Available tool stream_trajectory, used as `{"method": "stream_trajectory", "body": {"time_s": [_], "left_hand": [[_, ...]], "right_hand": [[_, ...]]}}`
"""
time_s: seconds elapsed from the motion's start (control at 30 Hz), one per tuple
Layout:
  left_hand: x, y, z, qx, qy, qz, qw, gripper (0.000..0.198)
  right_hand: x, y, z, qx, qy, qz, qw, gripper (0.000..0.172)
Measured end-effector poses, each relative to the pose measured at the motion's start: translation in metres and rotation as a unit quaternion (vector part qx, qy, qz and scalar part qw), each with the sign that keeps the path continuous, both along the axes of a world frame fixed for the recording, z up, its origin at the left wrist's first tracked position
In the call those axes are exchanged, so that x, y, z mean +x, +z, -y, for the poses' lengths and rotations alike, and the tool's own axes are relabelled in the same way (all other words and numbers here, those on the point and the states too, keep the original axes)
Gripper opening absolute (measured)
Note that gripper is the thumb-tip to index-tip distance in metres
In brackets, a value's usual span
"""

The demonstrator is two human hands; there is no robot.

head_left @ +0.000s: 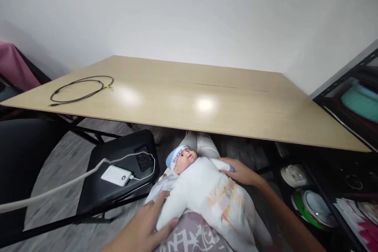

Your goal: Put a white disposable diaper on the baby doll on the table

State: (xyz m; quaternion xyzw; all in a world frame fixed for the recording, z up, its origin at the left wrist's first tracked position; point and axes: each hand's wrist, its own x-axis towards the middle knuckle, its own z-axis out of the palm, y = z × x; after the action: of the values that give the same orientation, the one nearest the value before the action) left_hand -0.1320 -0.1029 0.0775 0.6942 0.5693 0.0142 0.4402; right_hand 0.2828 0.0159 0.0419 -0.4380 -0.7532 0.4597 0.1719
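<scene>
A baby doll (203, 189) lies face up and slanted across the lap, its head toward the table. It wears a white outfit with an orange and yellow print and a blue and white cap (177, 157) with lettering. My left hand (150, 218) is closed around the doll's sleeve on the left, thumb and fingers on either side of it. My right hand (240, 171) holds the doll's other arm near its blue cuff; part of its grip is hidden.
A wooden table (177, 106) stands ahead, with a coiled black cable (79, 96) on it. On the black chair (97, 197) at left lie a white power bank (116, 175) and a phone (144, 159), joined by a white cable. Shelves with items stand at right.
</scene>
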Motion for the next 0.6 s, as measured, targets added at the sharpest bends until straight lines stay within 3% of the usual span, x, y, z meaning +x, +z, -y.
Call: {"method": "stream_trajectory", "body": {"time_s": [0.07,0.13,0.27,0.37,0.47,0.53,0.6], "left_hand": [[0.006,0.005,-0.006,0.002,-0.025,-0.023,0.999,0.075],[0.01,0.008,-0.009,0.039,-0.059,-0.04,0.997,0.07],[0.008,0.003,-0.009,0.163,-0.083,-0.08,0.98,0.077],[0.006,-0.001,-0.015,0.229,-0.093,-0.087,0.965,0.085],[0.007,0.007,-0.025,0.261,-0.111,-0.065,0.957,0.091],[0.006,0.016,-0.029,0.279,-0.107,-0.05,0.953,0.092],[0.004,0.025,-0.027,0.294,-0.092,-0.042,0.951,0.088]], "right_hand": [[0.008,-0.02,0.006,-0.024,0.016,0.017,0.999,0.057],[0.02,-0.032,0.015,-0.026,-0.019,0.044,0.999,0.056],[0.041,-0.031,0.028,-0.024,-0.104,0.074,0.992,0.065],[0.04,-0.01,0.029,-0.021,-0.166,0.045,0.985,0.068],[0.025,0.027,0.031,0.017,-0.198,0.011,0.98,0.052],[0.012,0.057,0.037,0.061,-0.165,-0.01,0.984,0.043],[0.0,0.087,0.05,0.087,-0.085,-0.049,0.991,0.037]]}}
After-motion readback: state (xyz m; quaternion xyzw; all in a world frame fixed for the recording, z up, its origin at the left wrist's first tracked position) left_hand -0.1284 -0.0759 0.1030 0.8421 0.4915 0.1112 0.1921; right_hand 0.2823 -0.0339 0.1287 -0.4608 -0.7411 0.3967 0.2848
